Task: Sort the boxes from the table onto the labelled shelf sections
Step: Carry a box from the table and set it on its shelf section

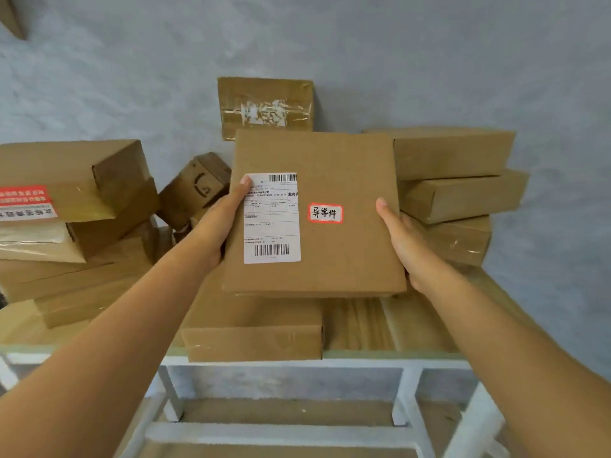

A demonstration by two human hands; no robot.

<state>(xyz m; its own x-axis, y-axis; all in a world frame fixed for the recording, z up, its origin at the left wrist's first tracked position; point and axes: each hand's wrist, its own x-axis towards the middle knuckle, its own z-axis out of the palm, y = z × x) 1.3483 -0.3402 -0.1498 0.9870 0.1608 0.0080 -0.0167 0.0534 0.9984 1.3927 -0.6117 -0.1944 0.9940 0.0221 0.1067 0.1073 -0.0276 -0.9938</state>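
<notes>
You hold the flat box up between your hands, above the desk and its piles of other boxes. Your left hand grips its left edge, thumb on the shipping label; your right hand grips the right edge, thumb on top. The red-bordered sticker faces you; no shelf is in view, so you'll likely need to turn away.

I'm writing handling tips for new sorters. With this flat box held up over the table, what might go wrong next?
1. The left hand and right hand grip only the flat box's side edges; it might slip.
2. Swinging it sideways might knock the right stack.
3. The left thumb partly covers the shipping label, hampering reading.
</notes>
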